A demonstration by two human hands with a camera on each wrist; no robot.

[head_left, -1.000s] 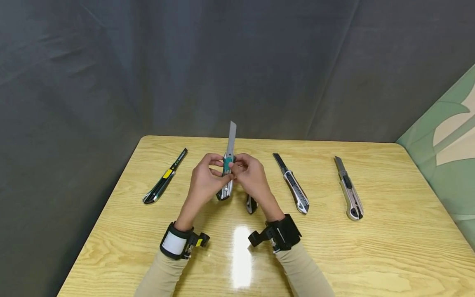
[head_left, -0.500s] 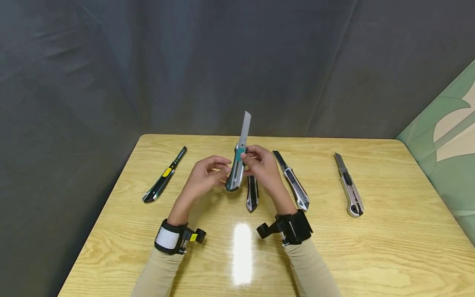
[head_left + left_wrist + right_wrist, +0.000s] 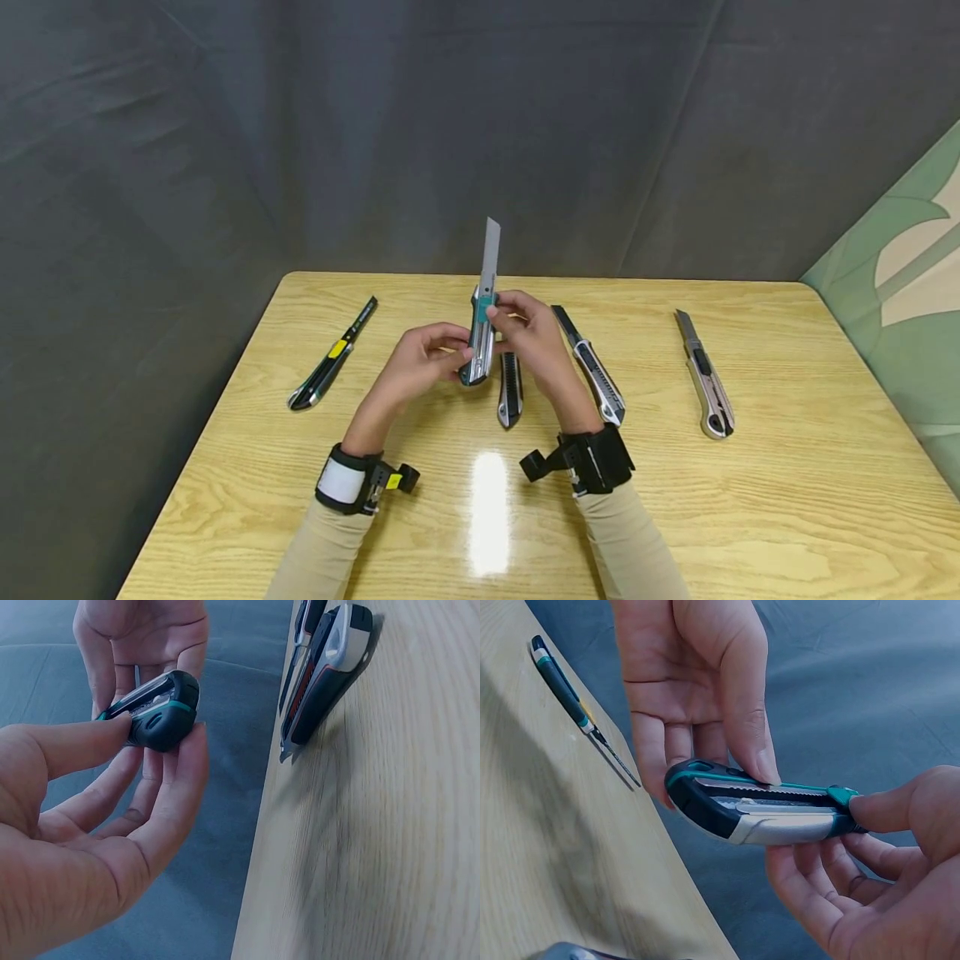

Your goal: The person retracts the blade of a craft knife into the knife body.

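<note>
Both hands hold a black, silver and green utility knife (image 3: pixel 481 346) above the table, its long blade pointing up and away. The left hand (image 3: pixel 422 360) pinches the rear end of the handle between thumb and fingers; in the left wrist view that dark rounded butt (image 3: pixel 166 724) faces the camera. With its thumb on the green slider (image 3: pixel 843 795), the right hand (image 3: pixel 536 340) grips the front of the handle, fingers underneath. Below the right hand lies another utility knife (image 3: pixel 511 396) with a black grip, its front part hidden by that hand.
A black knife with a yellow slider (image 3: pixel 337 350) lies on the wooden table (image 3: pixel 420 533) to the left. Two silver-and-black utility knives lie to the right, one nearer (image 3: pixel 598 379), one farther (image 3: pixel 711 387). A grey curtain (image 3: pixel 480 125) hangs behind the table.
Over the last second, the held knife moved right and up, uncovering more of the knife beneath. The left hand's fingers were off the handle half a second ago and now pinch its rear end.
</note>
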